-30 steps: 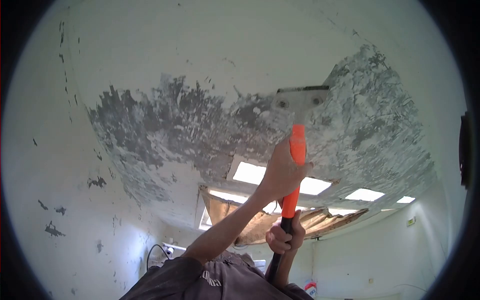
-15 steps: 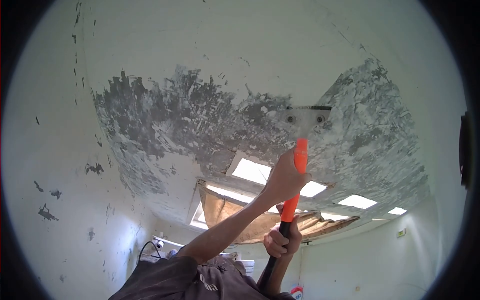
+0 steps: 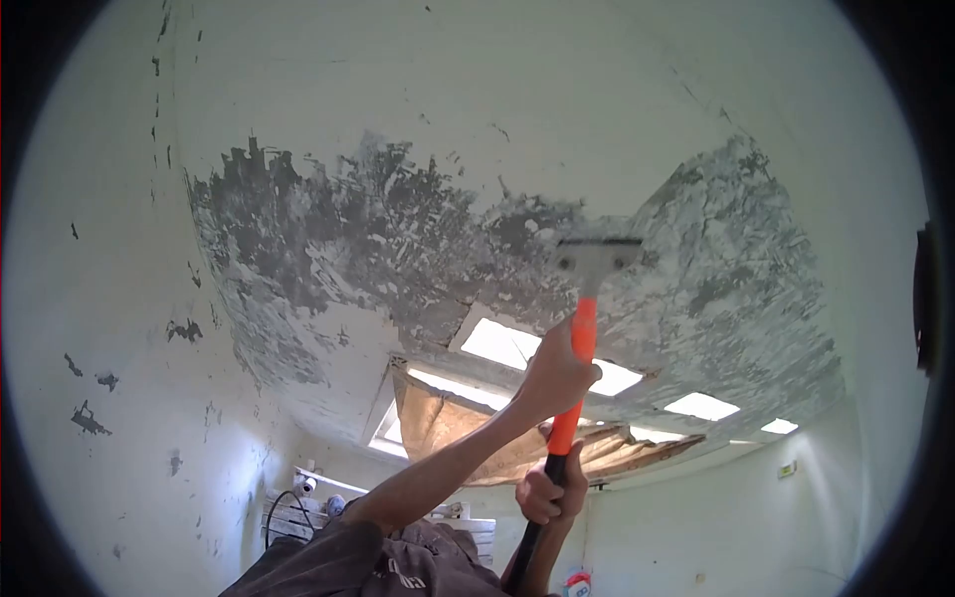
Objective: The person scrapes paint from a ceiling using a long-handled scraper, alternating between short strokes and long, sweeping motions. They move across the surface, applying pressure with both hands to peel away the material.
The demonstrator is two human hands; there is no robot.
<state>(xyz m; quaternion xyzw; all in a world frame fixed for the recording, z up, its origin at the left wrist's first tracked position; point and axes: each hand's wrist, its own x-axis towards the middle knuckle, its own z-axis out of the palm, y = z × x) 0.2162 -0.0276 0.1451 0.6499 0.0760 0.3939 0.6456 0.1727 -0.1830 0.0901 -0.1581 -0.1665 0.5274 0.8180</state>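
Observation:
A long-handled scraper [image 3: 567, 428] runs up the middle of the view, with an orange upper shaft and a black lower one. Its wide metal blade head, fixed with two bolts, overlaps the patchy grey-and-white scraped surface [image 3: 398, 229], just below the border with the smooth white coating [image 3: 497, 90]. My left hand [image 3: 557, 368] is closed around the orange part, below the head. Lower down, my right hand [image 3: 552, 488] wraps the black shaft near where the orange begins. The bottom end of the shaft is out of view.
Bright window openings [image 3: 502, 341] lie beyond my hands, with a tan hanging cloth [image 3: 448, 428] beside them. The left wall [image 3: 109, 298] has chipped grey spots. White slatted furniture [image 3: 288, 517] stands at the lower left, and a dark object [image 3: 925, 298] is at the right edge.
The scraper has come down and slightly left, its blade drawn back from the white coating's border. Both hands moved with it, keeping their grip.

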